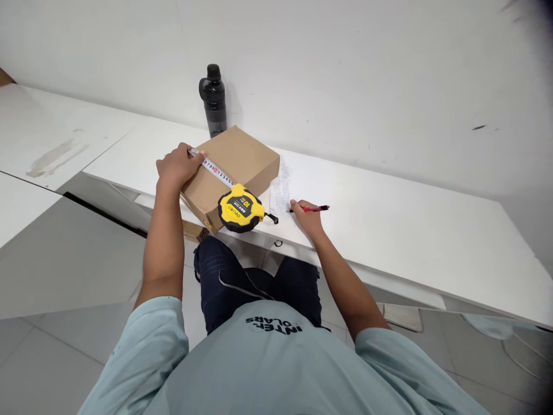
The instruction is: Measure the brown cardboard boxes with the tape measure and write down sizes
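Note:
A brown cardboard box (pixel 242 158) lies on the white desk (pixel 389 213). My left hand (pixel 176 167) rests on the box's left corner, fingers closed, pinning the end of a white measuring tape (pixel 216 170) stretched along the near edge. The yellow and black tape measure case (pixel 240 208) sits at the box's right front corner. My right hand (pixel 306 213) is closed on a red pen (pixel 313 208) whose tip touches a sheet of paper (pixel 280 187) with writing, just right of the box.
A black water bottle (pixel 213 99) stands against the wall behind the box. Another white desk (pixel 56 141) lies to the left, separated by a gap. My knees are under the desk edge. Grey floor tiles show below.

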`<state>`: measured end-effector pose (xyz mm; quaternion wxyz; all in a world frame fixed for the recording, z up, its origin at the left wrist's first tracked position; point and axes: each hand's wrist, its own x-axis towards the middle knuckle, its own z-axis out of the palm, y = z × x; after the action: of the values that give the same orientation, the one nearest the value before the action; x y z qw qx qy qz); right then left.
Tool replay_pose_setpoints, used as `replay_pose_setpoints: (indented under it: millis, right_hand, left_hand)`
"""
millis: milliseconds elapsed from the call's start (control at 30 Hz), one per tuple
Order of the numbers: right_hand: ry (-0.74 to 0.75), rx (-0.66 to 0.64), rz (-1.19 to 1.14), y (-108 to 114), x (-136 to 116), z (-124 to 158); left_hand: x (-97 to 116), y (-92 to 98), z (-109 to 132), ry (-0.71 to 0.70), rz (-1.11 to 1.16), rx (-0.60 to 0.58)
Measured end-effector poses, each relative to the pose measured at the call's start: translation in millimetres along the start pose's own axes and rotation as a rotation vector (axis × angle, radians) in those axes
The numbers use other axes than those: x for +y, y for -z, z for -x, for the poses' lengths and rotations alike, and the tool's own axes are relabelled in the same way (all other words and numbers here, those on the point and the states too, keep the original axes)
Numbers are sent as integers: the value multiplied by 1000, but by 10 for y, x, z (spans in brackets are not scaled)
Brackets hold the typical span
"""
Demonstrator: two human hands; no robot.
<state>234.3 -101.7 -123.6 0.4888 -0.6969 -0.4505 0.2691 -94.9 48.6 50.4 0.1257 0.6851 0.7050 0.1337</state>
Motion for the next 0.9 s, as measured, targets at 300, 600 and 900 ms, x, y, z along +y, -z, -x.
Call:
replay_pose_setpoints:
  millis: [300,600,900]
  right_hand:
    - [-12,-16,-17,13,-16,2]
    - [-8,-6,-10,16,-8,-3]
    - [-7,-3,-25,17,2,-8]
  left_hand:
    - [2,-5,2,-1,15,6]
    - [5,-3,-4,-1,17,8]
    - [-13,-1,-5,-18,-6,3]
